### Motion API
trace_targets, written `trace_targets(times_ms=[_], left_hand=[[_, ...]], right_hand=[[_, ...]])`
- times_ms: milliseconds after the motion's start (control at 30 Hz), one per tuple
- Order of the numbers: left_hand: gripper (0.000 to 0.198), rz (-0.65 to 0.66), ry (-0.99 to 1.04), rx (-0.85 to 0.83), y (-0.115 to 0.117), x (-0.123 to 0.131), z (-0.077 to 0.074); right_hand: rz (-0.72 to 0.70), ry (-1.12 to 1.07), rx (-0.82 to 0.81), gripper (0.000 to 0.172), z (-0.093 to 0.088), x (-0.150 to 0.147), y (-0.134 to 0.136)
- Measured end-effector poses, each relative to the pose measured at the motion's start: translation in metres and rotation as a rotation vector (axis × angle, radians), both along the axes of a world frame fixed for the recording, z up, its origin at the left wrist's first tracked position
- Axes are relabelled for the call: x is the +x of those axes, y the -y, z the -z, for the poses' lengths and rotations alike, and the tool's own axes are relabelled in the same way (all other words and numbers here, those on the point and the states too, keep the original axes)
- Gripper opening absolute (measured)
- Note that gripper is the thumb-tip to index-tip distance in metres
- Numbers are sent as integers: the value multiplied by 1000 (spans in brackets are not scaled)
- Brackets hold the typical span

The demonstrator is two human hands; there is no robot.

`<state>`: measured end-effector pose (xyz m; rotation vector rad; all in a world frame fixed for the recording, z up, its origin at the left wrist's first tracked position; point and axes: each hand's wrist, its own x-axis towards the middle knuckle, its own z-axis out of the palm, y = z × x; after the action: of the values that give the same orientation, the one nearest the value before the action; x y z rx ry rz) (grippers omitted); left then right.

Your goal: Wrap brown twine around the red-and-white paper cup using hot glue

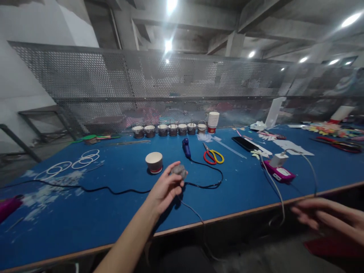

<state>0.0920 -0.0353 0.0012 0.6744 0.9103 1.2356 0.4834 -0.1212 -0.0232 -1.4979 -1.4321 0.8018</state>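
My left hand (167, 187) is closed around a small grey ball of yarn (179, 171), held above the blue table. A thin grey strand (196, 214) runs from below this hand and drops over the front edge. Just left of the ball stands a paper cup (154, 163), its side mostly covered in grey, with red showing at the base. My right hand (324, 214) is off the table's front edge at the right, smeared by motion. Whether anything is between its fingers, I cannot tell.
Behind lie a blue glue gun (186, 148) with a black cord, scissors (213, 155) and several wrapped cups (173, 130). A cup stack (213, 122) stands beside them. White rings (85, 159) lie left. A phone (243, 144) and a purple power strip (278, 172) are right.
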Motion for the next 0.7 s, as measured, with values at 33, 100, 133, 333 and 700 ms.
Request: trace_targets(times_ms=[33,100,133,333,700], left_hand=[[59,43,-66,47,9,6,3],[64,130,-247,158,26,15,10],[65,171,-370,235,34,19,13],[66,40,-941,731,60,21,31],[12,-221,-996,514,62,-9,38]], right_hand=[[-114,-38,-55,28,-8,-20,-9],[-271,-128,-95,39,-22,-70,-28],[-371,-175,-107,46,-27,-98,-37],[-690,-203,-146,81,-24,-210,-66],[-565,-745,-438,39,-5,-200,-106]])
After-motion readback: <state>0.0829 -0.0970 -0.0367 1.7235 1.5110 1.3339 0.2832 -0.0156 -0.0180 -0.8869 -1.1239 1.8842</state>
